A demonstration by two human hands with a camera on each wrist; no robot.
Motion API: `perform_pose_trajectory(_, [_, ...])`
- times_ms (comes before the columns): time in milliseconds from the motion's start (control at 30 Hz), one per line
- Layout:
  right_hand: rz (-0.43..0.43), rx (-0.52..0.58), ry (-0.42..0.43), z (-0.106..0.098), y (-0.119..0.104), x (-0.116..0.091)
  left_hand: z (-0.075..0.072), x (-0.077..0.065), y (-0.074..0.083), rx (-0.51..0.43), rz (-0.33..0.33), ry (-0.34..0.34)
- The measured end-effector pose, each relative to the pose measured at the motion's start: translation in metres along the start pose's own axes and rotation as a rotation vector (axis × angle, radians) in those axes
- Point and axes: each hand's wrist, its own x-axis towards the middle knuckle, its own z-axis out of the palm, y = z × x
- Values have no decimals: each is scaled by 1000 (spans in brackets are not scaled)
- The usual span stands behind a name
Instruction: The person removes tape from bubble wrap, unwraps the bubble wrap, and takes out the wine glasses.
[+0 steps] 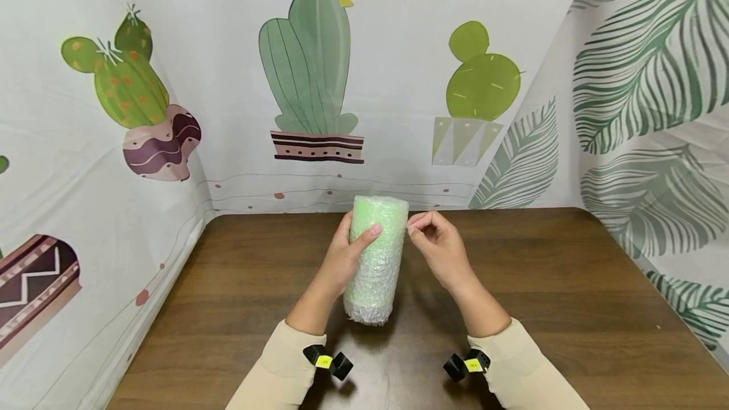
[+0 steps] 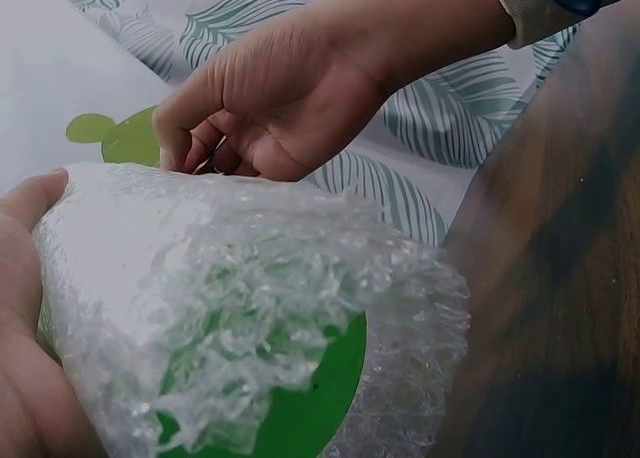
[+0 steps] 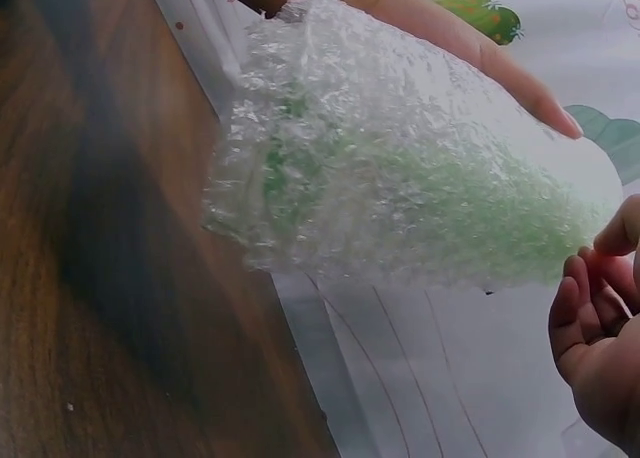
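Note:
A green cylinder wrapped in bubble wrap (image 1: pixel 374 271) is held up off the table, tilted, its far end higher in the head view. My left hand (image 1: pixel 343 255) grips it from the left, thumb across the near side. On the other side, my right hand (image 1: pixel 443 248) pinches at the upper right edge of the wrap with thumb and forefinger; the bit between the fingertips is too small to make out. In the left wrist view, the green end (image 2: pixel 325 403) shows through the wrap's loose, crumpled end. The left fingers behind the roll are hidden.
Beneath both hands lies a brown wooden table (image 1: pixel 541 302). A white cloth printed with cacti (image 1: pixel 398 81) hangs behind it and at the left, and a leaf-patterned cloth (image 1: pixel 643 176) hangs on the right. Small black cameras (image 1: pixel 342 366) sit at both wrists.

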Motion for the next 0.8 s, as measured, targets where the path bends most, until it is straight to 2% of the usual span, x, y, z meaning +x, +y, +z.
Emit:
perform_pose_trajectory(133, [-7,45,-20,-1,-2,1,-2,2,-1,21,10,14])
perform_pose_trajectory(300, [16,77,-56,-3,-4,1,-5,3,-1,56,-9,43])
perform_pose_trajectory(800, [39,155,-93,-5,-4,0,-4,3,-3,47,-29,65])
